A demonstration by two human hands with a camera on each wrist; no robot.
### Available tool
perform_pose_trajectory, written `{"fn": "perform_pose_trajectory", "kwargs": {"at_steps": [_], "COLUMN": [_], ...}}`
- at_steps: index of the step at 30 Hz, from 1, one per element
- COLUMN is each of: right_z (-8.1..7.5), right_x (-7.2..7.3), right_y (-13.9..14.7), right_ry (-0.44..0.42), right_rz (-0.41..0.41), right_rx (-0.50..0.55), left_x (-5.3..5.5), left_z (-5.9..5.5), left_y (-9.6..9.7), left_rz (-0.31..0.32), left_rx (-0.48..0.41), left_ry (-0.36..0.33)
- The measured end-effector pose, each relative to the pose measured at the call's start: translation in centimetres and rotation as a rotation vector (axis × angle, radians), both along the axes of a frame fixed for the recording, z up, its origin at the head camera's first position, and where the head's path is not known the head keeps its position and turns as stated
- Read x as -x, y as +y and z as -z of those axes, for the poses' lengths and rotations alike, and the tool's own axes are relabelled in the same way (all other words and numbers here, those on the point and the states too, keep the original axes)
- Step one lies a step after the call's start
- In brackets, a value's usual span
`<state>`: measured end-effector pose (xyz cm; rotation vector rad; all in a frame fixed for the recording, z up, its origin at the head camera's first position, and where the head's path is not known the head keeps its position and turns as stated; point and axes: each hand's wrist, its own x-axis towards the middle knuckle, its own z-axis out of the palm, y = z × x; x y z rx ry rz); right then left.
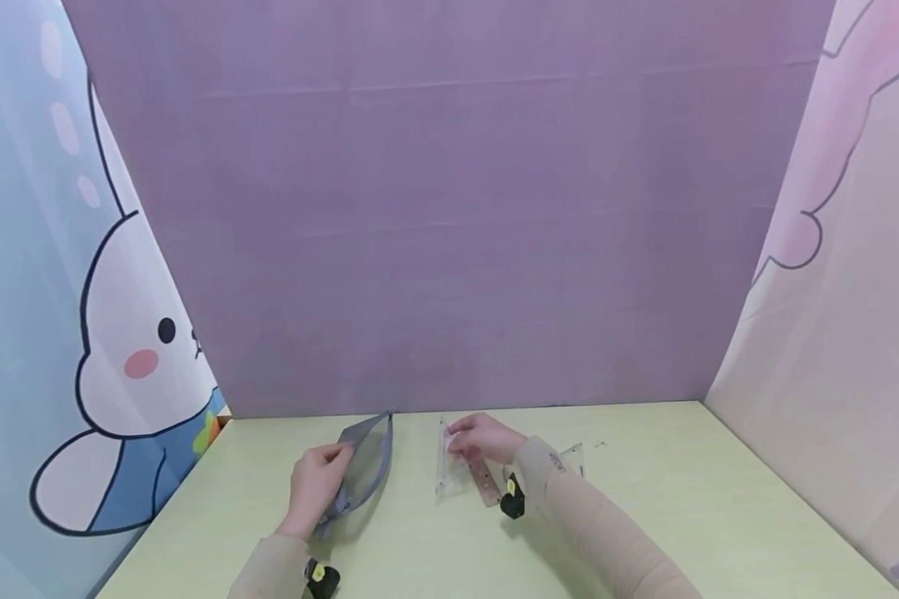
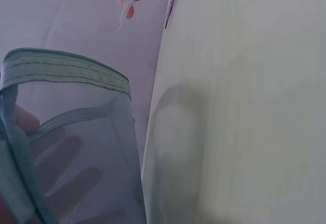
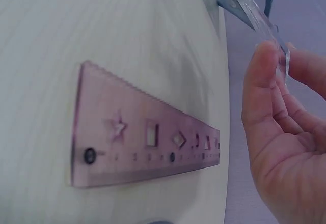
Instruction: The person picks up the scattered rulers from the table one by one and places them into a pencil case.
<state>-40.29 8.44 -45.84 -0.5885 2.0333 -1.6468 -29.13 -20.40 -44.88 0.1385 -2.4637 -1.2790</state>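
Note:
A grey-blue mesh zip pouch (image 1: 368, 472) is gripped at its edge by my left hand (image 1: 318, 484), and its mouth gapes to the right. In the left wrist view, fingers show through the mesh (image 2: 76, 147). My right hand (image 1: 489, 438) pinches a clear, flat plastic piece (image 1: 449, 481), which looks like a set square, between thumb and fingers; its full outline is hidden. Under that hand a pink see-through ruler (image 3: 137, 137) with star, rectangle and diamond cut-outs lies on the table. What is inside the pouch cannot be made out.
Beyond my right forearm lies another clear plastic piece (image 1: 573, 457), partly covered by the sleeve. Small dark marks (image 1: 601, 443) show near it. The pale table (image 1: 682, 499) ends at a purple backdrop (image 1: 457, 249), with printed cloths on both sides.

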Motion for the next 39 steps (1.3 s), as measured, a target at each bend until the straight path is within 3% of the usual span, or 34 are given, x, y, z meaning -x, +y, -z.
{"fn": "perform_pose_trajectory", "kwargs": {"at_steps": [12,34,39], "right_z": [-0.2,-0.8,-1.0], "right_x": [0.2,-0.2,-0.4], "right_y": [-0.8,-3.1,-3.7], "right_ry": [-0.116,-0.205,-0.172], "right_rz": [0.029,-0.003,0.017], "right_rx": [0.086,0.174,0.135], "left_x": [0.2,0.1,0.1], "left_z": [0.3,0.4,0.4], "left_y": [0.1,0.5,0.6], "left_rz": [0.002,0.013,0.008], "left_rx": [0.000,0.012,0.018], "left_ry": [-0.012,0.000,0.005]}}
